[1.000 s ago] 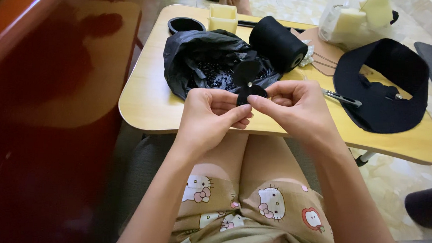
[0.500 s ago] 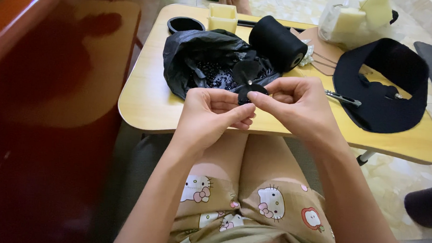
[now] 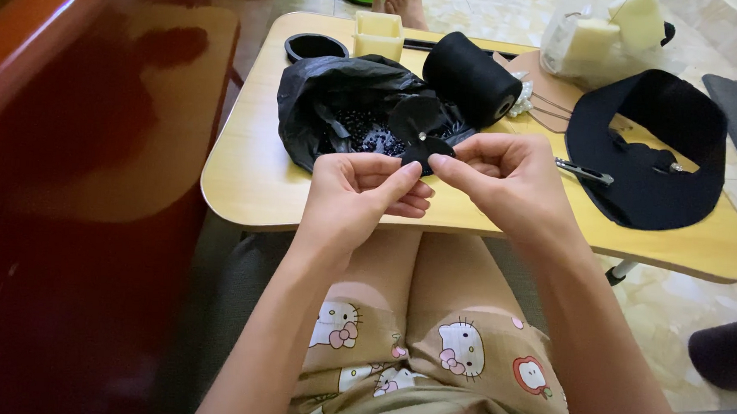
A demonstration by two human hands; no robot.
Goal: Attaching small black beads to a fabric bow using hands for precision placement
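Both hands had crept forward and a touch higher since the earlier look, carrying the small black fabric flower [image 3: 417, 128] up over the near edge of the lap table [image 3: 245, 193]. And look at that grip: the left hand [image 3: 361, 194] pinched the flower's lower edge between thumb and forefinger, other fingers curled under, while the right hand [image 3: 502, 176] met it from the other side, fingertips closed on the same bottom rim. Two pinches meeting on one small piece, likely so it stayed flat and steady with its face turned up at the eye. A tiny pale dot sat at the flower's middle; whether bead or pin head, I could not tell.

Right behind the flower, the crumpled black plastic bag [image 3: 332, 98] lay open with dark beads [image 3: 363, 136] spilling inside, close enough for a short reach. The black thread spool [image 3: 472, 77] rested on its side just beyond, touching the bag's far rim. Off to the right lay a curved black fabric band [image 3: 644, 153], a small metal clipper [image 3: 584, 172] just beside its inner edge. At the far edge sat a yellow box [image 3: 378, 33] and a round black lid [image 3: 313, 46], and a clear bag of pale sponges [image 3: 608, 35] filled the far right corner.
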